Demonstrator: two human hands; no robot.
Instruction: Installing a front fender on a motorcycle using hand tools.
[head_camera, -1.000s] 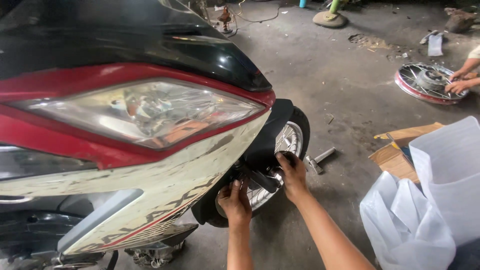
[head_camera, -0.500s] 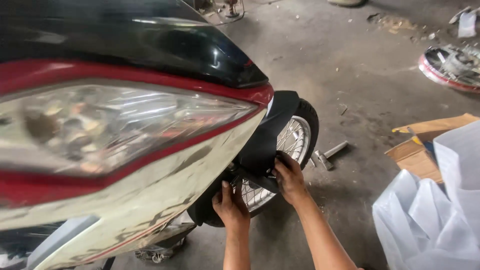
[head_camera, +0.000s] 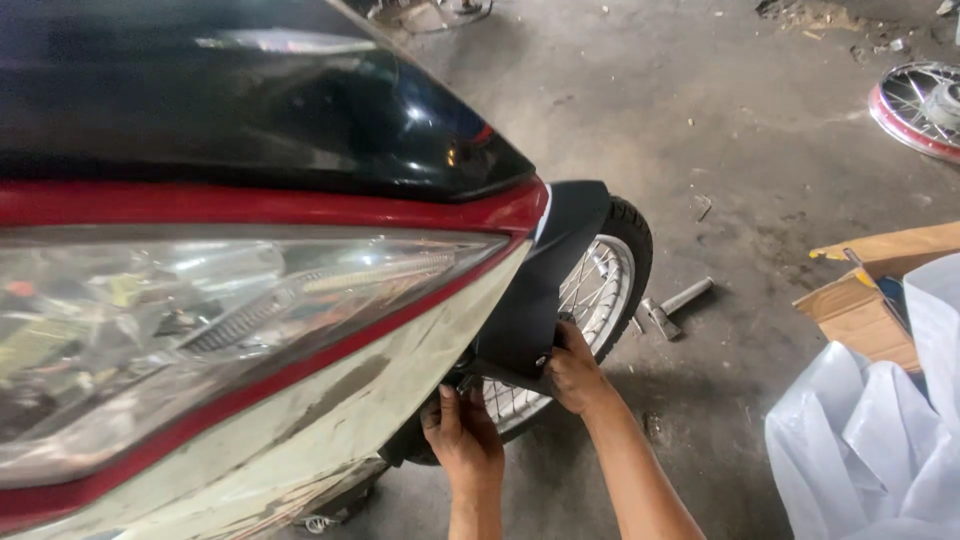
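The person's right hand (head_camera: 572, 372) is clenched on the lower edge of the black plastic front mudguard (head_camera: 545, 285), which sits over the spoked front wheel with black rubber tyre (head_camera: 605, 285) of the red, black and cream scooter (head_camera: 250, 260). The fingers curl over that edge, seemingly so the panel can be steadied against the wheel. The left hand (head_camera: 462, 437) reaches up under the cream fairing just beside the wheel, its fingers closed around a small dark part there; what that part is cannot be told, since the fairing hides it. Both forearms come in low from the near edge of the concrete floor (head_camera: 740, 150), which suits a fixing that lies underneath the body panels.

A grey metal hammer (head_camera: 672, 306) lies on the floor just beyond the wheel, within reach. At the right edge of the floor an open brown cardboard box (head_camera: 872, 285) holds dark items too hidden to identify, partly covered by a crumpled white plastic sheet (head_camera: 880, 440). A loose spoked wheel with a red rim (head_camera: 918, 105) lies flat at the far right corner.
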